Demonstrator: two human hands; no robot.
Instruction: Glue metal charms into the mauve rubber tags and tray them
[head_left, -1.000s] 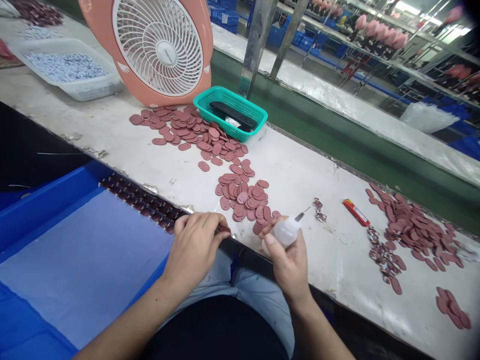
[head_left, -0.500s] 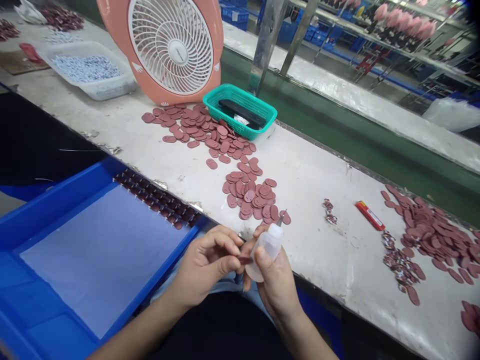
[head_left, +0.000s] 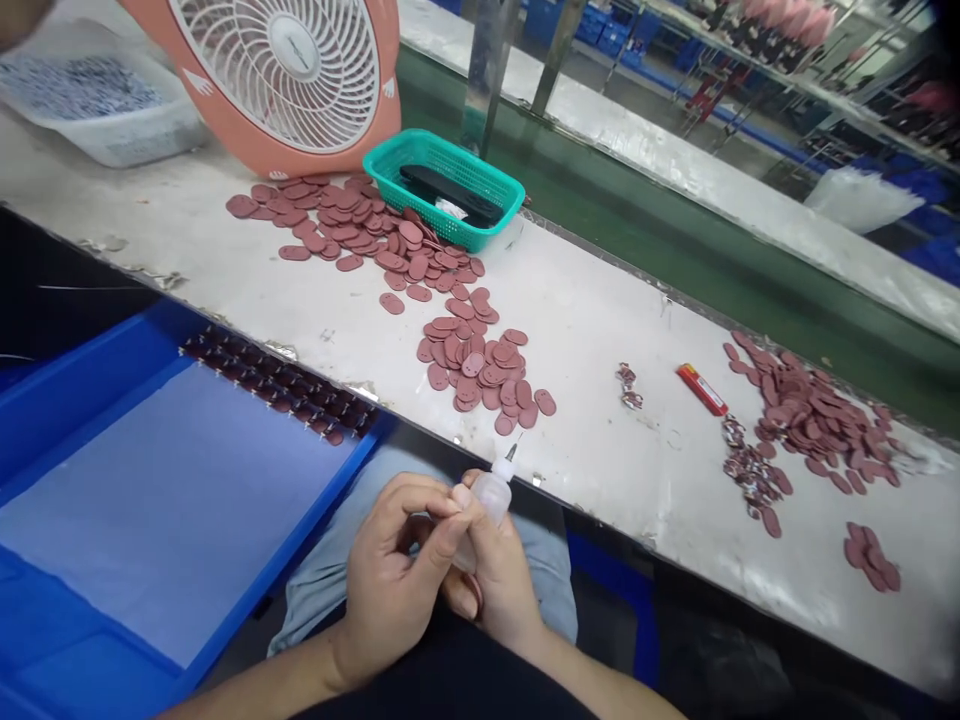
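My two hands meet over my lap, just below the white table's front edge [head_left: 600, 500]. My right hand [head_left: 495, 580] is wrapped around a small clear squeeze bottle [head_left: 489, 495] whose metal needle tip points up and right. My left hand [head_left: 394, 575] is curled against it, fingers pinched together beside the bottle; whatever it pinches is hidden. A heap of dark-pink oval pieces [head_left: 480, 365] lies on the table just beyond the hands. A row of finished dark pieces [head_left: 277, 385] lines the far rim of the blue tray [head_left: 90, 370] at my left.
A larger spread of pink ovals [head_left: 352, 235] lies by a pink fan [head_left: 285, 70] and a teal basket [head_left: 446, 185]. More ovals [head_left: 814, 415], a red lighter [head_left: 701, 388] and small shiny bits [head_left: 628, 385] sit to the right. A green conveyor [head_left: 675, 250] runs behind.
My hands dropped from the table edge to my lap. The left hand lifted a small dark piece from the tray's rim to the bottle; it is now hidden among the fingers.
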